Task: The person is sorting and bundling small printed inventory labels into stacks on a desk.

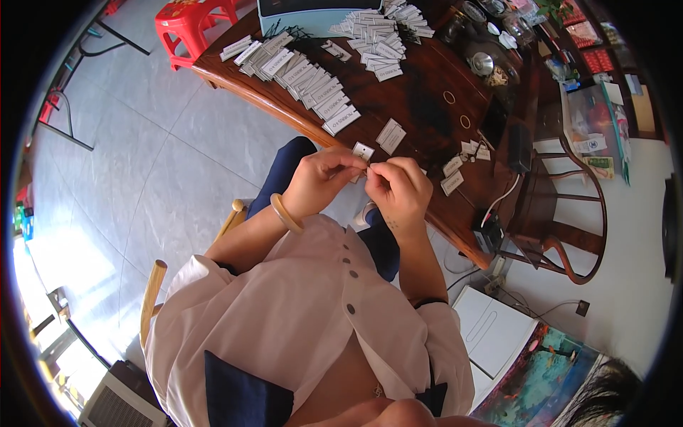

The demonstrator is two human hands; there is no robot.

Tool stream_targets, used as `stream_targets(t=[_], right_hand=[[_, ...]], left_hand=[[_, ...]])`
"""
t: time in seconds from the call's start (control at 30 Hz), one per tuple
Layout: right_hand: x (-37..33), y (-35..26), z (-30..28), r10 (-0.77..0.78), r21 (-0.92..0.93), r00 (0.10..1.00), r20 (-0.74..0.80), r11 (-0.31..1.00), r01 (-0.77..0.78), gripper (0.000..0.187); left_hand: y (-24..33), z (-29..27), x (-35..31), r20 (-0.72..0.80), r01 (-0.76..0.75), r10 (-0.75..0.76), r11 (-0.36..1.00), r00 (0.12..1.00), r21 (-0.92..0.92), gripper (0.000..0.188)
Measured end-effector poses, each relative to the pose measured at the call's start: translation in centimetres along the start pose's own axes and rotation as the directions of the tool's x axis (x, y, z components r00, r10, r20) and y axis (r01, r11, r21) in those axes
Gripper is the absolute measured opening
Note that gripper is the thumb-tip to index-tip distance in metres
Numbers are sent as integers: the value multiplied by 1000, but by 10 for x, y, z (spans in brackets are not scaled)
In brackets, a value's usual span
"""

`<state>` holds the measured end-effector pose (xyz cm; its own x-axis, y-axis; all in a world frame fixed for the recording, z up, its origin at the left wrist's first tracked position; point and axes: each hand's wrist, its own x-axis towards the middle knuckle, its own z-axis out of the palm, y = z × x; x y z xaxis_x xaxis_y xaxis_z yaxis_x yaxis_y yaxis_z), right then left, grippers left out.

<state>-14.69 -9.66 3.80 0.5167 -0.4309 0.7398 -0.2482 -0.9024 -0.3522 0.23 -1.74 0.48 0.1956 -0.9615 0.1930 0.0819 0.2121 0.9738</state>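
Note:
My left hand (321, 183) and my right hand (403, 191) meet fingertip to fingertip over the near edge of the dark wooden table (420, 121). Both are closed in a pinch. A small white tag (363, 151) with a dark hole sticks out at the left fingertips. Whatever the right fingertips pinch is too small to make out. Just beyond lies a white printed tag (390, 136), flat on the wood. To the right of my hands are a few more white tags (452, 183). A long overlapping row of tags (306, 82) spreads along the table's left side.
Another heap of tags (380, 43) lies at the back, by a light blue box (302, 21) with dark strings beside it. Two thin rings (464, 122) rest on the table. A red stool (188, 28) stands far left, a wooden chair (569, 228) at right.

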Motion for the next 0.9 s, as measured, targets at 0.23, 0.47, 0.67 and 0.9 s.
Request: stream_targets(t=[0.23, 0.47, 0.67, 0.9], right_hand=[[-3, -2, 11, 150, 49, 988, -22, 988, -149, 19], [-6, -2, 14, 173, 43, 984, -46, 984, -171, 19], [-9, -6, 18, 237, 103, 970, -54, 968, -231, 17], [-23, -12, 22, 613, 520, 778, 135, 625, -583, 11]], left_hand=[[-18, 8, -3, -179, -48, 52, 998, 982, 31, 25], [-7, 8, -3, -171, -169, 229, 937, 958, 307, 27], [-6, 5, 1, -40, -384, 498, 714, 866, 585, 32], [-3, -7, 10, 80, -504, 673, 464, 735, 729, 32]])
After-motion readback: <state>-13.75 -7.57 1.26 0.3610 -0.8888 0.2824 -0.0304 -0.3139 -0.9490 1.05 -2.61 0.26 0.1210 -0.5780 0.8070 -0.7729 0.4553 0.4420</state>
